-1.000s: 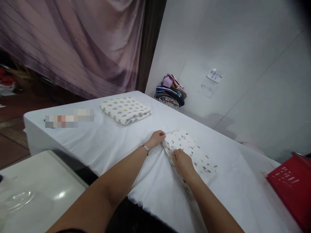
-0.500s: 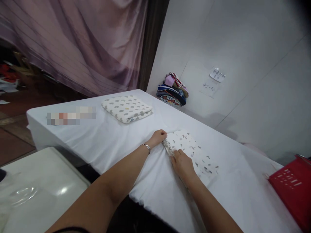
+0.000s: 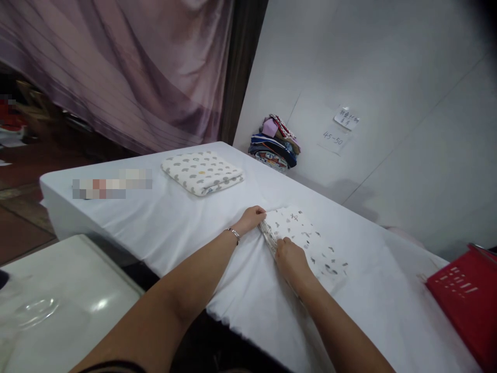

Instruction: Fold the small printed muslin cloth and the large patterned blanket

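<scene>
A folded white cloth with a small grey print (image 3: 306,233) lies flat on the white-covered table (image 3: 373,300). My left hand (image 3: 251,218), with a bracelet at the wrist, pinches its far left corner. Partway along the same layered edge, my right hand (image 3: 292,259) is closed with the fingers curled on the cloth; its fingertips are partly hidden. Farther back on the table rests a second folded cloth, white with grey shapes (image 3: 202,173), which neither hand touches.
A pile of folded fabrics (image 3: 275,142) stands against the wall at the back. At the right edge is a red basket (image 3: 460,295). A glossy white surface (image 3: 73,290) lies at lower left, and a pinkish curtain (image 3: 155,67) hangs behind the table.
My right hand has shifted very slightly up along the cloth's edge. The left hand keeps its hold on the corner, and the view has tilted a little.
</scene>
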A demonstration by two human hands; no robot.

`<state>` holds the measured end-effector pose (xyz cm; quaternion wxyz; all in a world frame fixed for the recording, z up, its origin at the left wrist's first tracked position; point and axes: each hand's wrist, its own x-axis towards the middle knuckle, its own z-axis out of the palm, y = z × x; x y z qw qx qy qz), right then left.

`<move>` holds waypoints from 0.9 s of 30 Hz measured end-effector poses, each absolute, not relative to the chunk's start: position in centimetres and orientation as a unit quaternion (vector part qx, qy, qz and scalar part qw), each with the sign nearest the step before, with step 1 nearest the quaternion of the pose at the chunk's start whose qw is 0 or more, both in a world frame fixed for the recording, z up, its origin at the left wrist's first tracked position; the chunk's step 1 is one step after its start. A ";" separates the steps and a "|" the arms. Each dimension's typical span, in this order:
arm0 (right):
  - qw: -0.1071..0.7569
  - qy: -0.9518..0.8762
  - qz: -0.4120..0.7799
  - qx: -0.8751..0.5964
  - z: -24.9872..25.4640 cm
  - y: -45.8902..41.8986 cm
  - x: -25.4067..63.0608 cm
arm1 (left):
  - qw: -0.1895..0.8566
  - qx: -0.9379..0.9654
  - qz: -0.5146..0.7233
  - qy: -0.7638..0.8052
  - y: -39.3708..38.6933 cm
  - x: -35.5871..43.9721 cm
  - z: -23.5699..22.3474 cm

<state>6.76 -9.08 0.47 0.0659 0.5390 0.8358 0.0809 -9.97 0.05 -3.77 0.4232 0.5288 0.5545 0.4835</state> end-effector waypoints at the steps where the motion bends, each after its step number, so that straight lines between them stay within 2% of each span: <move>1: 0.062 0.835 0.080 0.541 0.7 -9.1 6.8 | 0.424 0.529 0.483 0.554 0.1 -10.0 -3.8; 27: 0.049 0.837 0.078 0.540 -0.2 -10.1 6.4 | 0.399 0.524 0.511 0.552 -0.2 -9.6 -3.4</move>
